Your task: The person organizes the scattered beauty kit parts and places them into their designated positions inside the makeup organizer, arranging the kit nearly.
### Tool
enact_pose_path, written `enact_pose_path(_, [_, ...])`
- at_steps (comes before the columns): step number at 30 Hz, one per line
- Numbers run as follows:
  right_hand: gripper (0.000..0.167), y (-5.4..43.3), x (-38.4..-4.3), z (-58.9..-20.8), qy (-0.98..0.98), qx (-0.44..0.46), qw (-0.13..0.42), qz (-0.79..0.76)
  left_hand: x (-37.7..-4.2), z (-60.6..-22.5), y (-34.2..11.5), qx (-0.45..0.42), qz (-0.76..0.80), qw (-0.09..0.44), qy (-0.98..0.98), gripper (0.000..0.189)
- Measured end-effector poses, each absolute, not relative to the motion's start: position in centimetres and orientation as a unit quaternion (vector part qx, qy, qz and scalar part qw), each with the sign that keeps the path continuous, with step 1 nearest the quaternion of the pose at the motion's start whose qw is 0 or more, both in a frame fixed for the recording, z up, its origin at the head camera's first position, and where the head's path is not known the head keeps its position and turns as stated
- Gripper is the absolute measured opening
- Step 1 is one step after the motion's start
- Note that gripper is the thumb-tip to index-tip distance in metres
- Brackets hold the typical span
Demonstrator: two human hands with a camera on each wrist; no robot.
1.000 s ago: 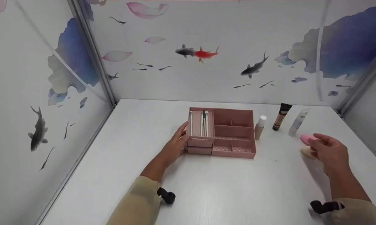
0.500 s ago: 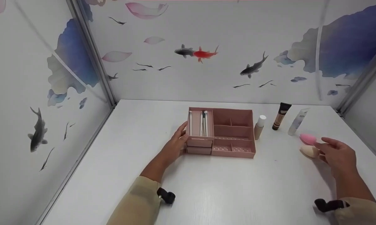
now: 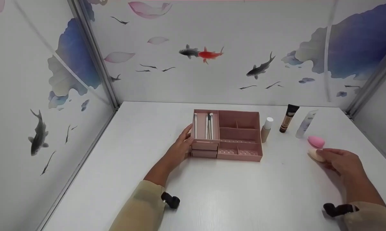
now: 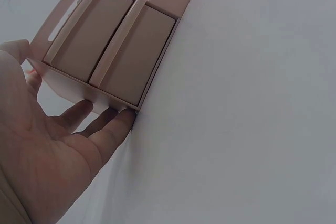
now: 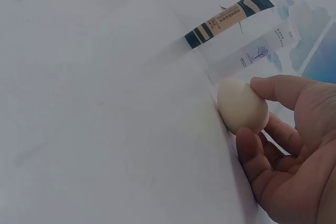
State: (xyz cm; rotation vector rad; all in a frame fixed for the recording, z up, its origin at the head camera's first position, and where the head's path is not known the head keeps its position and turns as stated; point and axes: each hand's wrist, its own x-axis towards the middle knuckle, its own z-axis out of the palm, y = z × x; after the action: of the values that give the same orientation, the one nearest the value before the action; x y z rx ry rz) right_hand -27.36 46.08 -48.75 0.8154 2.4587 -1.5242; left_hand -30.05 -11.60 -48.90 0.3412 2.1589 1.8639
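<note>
A pink makeup organizer with compartments and small drawers stands mid-table. My left hand rests against its left side; in the left wrist view the fingertips touch the side wall near the lower edge. At the right, my right hand holds a beige egg-shaped makeup sponge between thumb and fingers. The right wrist view shows that sponge low at the table surface; whether it touches the table I cannot tell. A pink makeup sponge lies just behind it.
Several thin white and dark sticks lie in the organizer's top left tray. Right of it stand a white-capped bottle, a black and tan tube and a pale tube. Printed panels border the white table.
My right hand has come away from the pink sponge, now lying on the table, and grips the beige sponge. My left hand stays at the organizer's side.
</note>
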Motion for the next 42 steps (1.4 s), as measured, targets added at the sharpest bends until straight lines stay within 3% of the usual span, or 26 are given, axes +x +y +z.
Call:
enact_pose_path(12, [0.105,43.6,-28.0,-48.0,0.796,0.249,0.075,-0.546,-30.1,-49.0,-11.5,0.118,0.641,0.134,0.747,0.056])
enact_pose_path(19, [0.053,40.6,-28.0,-47.1,0.762,0.193,0.065,-0.615,-30.0,-49.0,-11.5,0.117,0.639,0.134,0.749,0.055])
enact_pose_path(21, [0.046,39.5,-28.0,-46.8,0.751,0.169,0.060,-0.636,-30.0,-49.0,-11.6,0.116,0.640,0.136,0.748,0.054])
enact_pose_path(30, [0.060,33.9,-27.7,-45.6,0.776,0.100,0.051,-0.621,-30.2,-49.1,-11.6,0.110,0.643,0.141,0.744,0.052])
enact_pose_path(38, [0.043,28.8,-27.8,-44.4,0.741,0.060,0.074,-0.665,-30.1,-49.0,-11.6,0.107,0.642,0.140,0.746,0.051])
enact_pose_path(42, [0.042,26.4,-28.4,-44.2,0.742,0.034,0.080,-0.665,-30.0,-49.0,-11.5,0.111,0.641,0.138,0.747,0.051])
